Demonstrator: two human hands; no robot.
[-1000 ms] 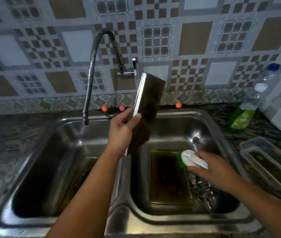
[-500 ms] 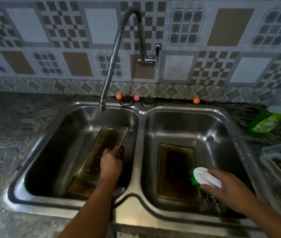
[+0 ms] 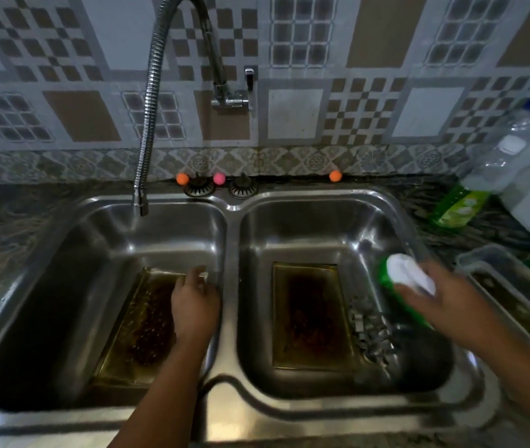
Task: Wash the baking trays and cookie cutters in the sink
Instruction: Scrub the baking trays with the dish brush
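Note:
A greasy, browned baking tray [image 3: 140, 321] leans tilted in the left basin of the steel double sink [image 3: 225, 405]. My left hand [image 3: 195, 305] grips its upper right edge next to the divider. A second dirty baking tray [image 3: 312, 315] lies flat in the right basin, with several metal cookie cutters [image 3: 370, 331] heaped at its right side. Over the right basin's right rim, my right hand [image 3: 451, 308] holds a scrubbing brush [image 3: 409, 279] with a white handle and green bristles.
The flexible faucet spout [image 3: 140, 205] hangs over the left basin's back; no water runs. A green dish soap bottle [image 3: 457, 208] and a clear bottle [image 3: 509, 147] stand at the right. Clear plastic containers [image 3: 509, 286] sit on the counter beside the sink.
My left hand brought the tray down from upright over the divider into the left basin and set it leaning there. My right hand with the brush moved right, toward the basin's rim.

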